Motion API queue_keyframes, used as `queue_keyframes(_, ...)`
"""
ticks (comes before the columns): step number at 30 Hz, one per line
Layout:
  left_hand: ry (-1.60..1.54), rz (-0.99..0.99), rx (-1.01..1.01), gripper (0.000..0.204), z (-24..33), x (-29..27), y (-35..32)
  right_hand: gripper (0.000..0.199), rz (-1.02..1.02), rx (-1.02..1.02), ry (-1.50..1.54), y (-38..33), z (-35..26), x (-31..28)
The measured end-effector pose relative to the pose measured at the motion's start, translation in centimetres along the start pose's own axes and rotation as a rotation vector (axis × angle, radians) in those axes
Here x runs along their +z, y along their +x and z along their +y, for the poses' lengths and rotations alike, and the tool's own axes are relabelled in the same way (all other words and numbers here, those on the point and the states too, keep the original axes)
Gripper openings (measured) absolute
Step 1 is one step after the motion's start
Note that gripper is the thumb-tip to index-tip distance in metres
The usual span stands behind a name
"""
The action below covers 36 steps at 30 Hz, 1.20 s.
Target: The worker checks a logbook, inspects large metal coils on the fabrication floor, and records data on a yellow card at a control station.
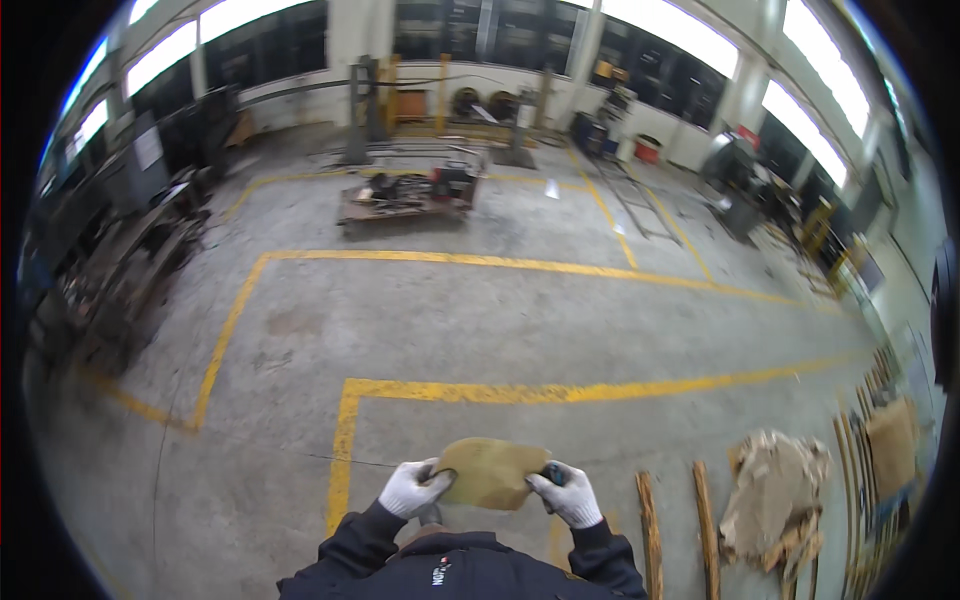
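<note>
A tan, rounded sheet [493,472], which looks like paper or thin card, is stretched between my two gloved hands in front of my body. My left hand [408,490], in a white glove with dark fingertips, pinches its left edge. At the opposite edge my right hand [568,495], gloved the same way, grips the sheet between thumb and fingers. A small dark blue patch shows at the right fingers; I cannot tell whether it is part of the glove or a separate thing.
Wooden beams [650,535] and crumpled brown paper [775,490] lie on the floor to my right, near long thin bars [860,480]. A low cart [410,195] loaded with metal parts stands ahead. Yellow lines [450,258] mark the concrete; cluttered benches [125,245] line the left.
</note>
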<state>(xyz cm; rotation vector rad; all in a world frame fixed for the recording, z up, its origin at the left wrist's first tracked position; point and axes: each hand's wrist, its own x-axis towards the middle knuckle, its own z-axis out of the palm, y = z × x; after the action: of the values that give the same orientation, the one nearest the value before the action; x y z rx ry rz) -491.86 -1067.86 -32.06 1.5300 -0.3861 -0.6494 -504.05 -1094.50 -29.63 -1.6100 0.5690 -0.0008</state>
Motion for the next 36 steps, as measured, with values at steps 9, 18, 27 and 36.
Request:
queue_keyframes(9,0.044,0.098,-0.022,0.034,0.0,-14.5,3.1,0.014,-0.121,-0.083,-0.088,11.1,-3.8,12.7)
queue_keyframes(18,-0.078,0.358,-0.051,0.037,-2.3,-24.7,3.0,0.016,-0.437,-0.064,-0.228,22.0,-7.5,23.4)
queue_keyframes(27,-0.163,0.666,-0.050,0.037,-2.5,-35.5,7.1,0.026,-0.589,-0.103,-0.158,36.5,-11.2,34.3)
queue_keyframes(36,0.127,0.999,-0.256,0.039,-3.7,-51.6,13.5,0.025,-0.621,-0.183,-0.169,53.9,-19.9,47.4)
